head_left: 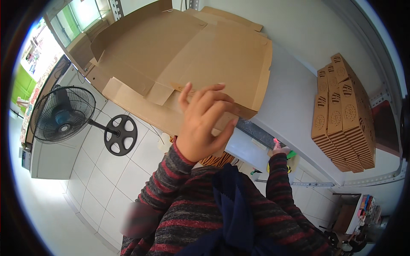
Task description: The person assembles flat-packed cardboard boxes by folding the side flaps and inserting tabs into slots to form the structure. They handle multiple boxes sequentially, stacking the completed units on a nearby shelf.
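Observation:
A large brown cardboard box lies opened out, with one wall and a corner standing up along its right side. My left hand is over its near edge, palm turned partly to the right, fingers spread and bent, with nothing in them. Part of the box edge is hidden behind that hand. My right hand is lower and to the right, by the near edge of the white table. Something bright pink shows at its fingertips. The fingers are too small and partly hidden to tell whether they grip it.
Folded brown printed boxes stand stacked at the right of the table, against the wall. A black standing fan is at the left, its round base on the white tiled floor. Farther right is a low shelf with items.

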